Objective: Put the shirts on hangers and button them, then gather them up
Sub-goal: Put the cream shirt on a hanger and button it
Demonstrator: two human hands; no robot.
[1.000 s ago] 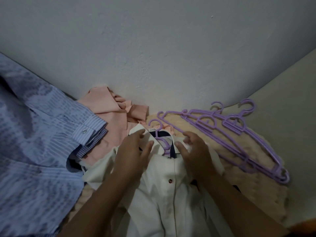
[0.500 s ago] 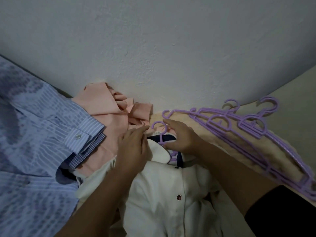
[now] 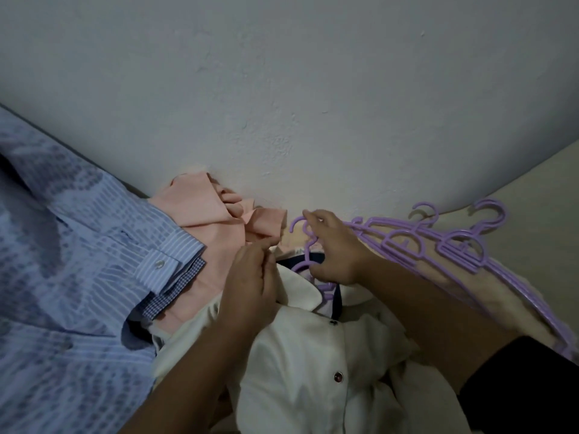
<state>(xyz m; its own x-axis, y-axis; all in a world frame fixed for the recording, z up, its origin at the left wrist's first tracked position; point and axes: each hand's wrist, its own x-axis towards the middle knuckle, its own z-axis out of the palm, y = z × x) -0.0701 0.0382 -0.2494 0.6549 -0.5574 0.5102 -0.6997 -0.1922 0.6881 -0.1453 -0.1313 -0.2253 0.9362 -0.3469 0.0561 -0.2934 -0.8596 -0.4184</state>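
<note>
White shirt [image 3: 300, 371] on a hanger [image 3: 305, 245], both hands at its collar.

The shirt lies near and centre, soft and limp, so it is best lifted by the stiff, light hanger hook. The left hand [image 3: 250, 277] pinches the collar edge; the right hand [image 3: 333, 245] curls round the hook. Three shirts show: white, blue [image 3: 78, 277] at left, pink [image 3: 200, 227] beyond. Spare hangers [image 3: 438, 245], far right, perhaps three; overlapping, count unsure.

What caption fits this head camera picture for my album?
Right hand grips the purple plastic hanger inside a white buttoned shirt; left hand holds its collar.
</note>
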